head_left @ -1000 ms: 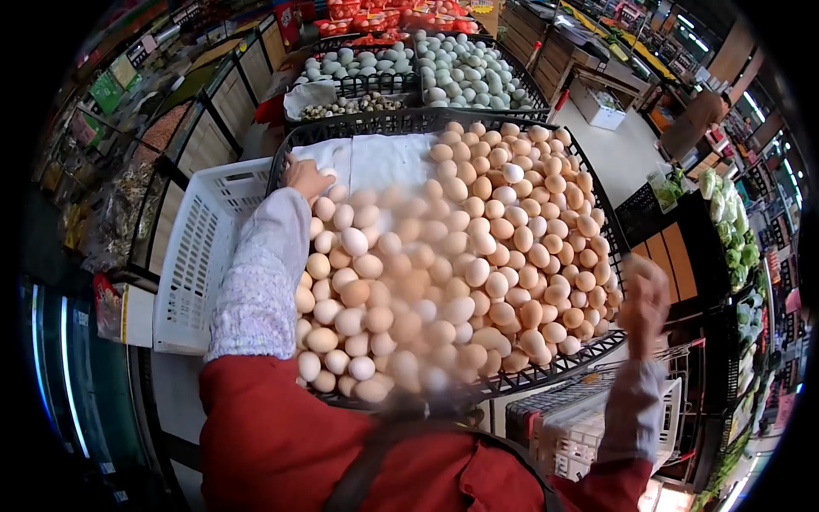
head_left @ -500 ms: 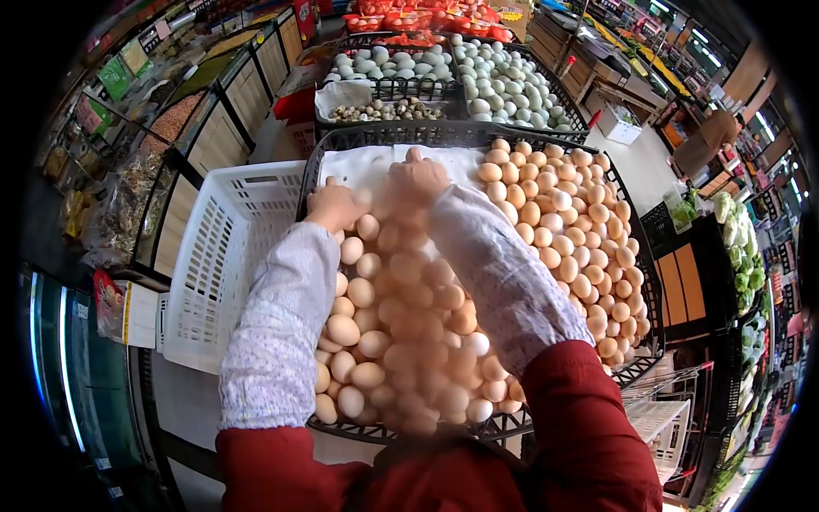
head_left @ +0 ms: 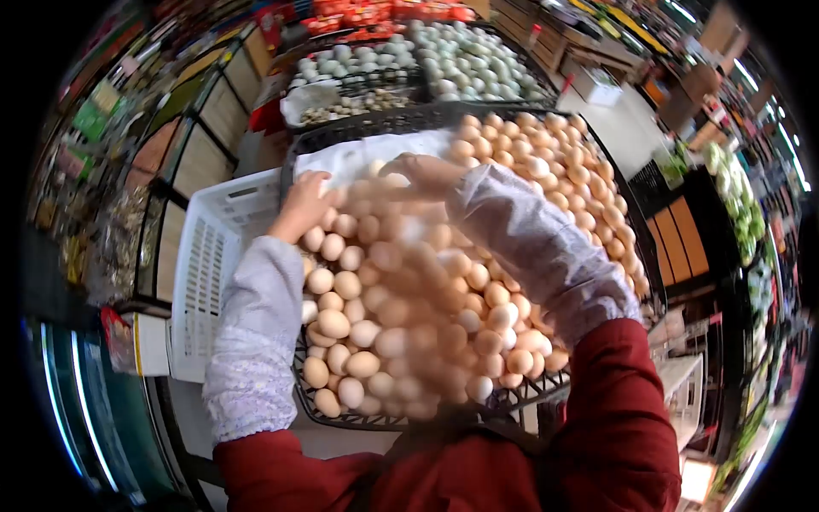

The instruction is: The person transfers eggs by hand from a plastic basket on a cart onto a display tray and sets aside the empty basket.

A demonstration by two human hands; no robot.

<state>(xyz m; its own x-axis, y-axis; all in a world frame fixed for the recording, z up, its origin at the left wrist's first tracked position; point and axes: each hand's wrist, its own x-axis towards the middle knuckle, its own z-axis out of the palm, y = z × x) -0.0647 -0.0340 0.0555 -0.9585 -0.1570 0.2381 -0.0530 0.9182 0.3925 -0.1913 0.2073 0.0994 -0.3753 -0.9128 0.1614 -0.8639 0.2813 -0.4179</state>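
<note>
Brown eggs (head_left: 347, 284) fill a large black crate (head_left: 358, 119) in front of me, with a white sheet (head_left: 358, 154) across its far left part. My left hand (head_left: 304, 205) is at the left edge of the eggs, fingers apart, touching or just above them. Over the near edge of the white sheet, my right hand (head_left: 426, 175) has its fingers bent and spread, close to a few eggs beside the sheet. I see nothing held in it. A blurry smear down the middle of the view hides part of the eggs and the underside of my right hand.
A white slotted basket (head_left: 205, 264) stands against the crate's left side. Beyond are pale green eggs (head_left: 473, 64), small speckled eggs (head_left: 358, 104) and red packages (head_left: 384, 10). A person (head_left: 687, 94) is at the far right, near leafy vegetables (head_left: 738, 196).
My hands were close together with fingers bent at the white sheet; now they are farther apart and their fingers have opened. Eggs now lie along the sheet's near edge. The view has shifted slightly.
</note>
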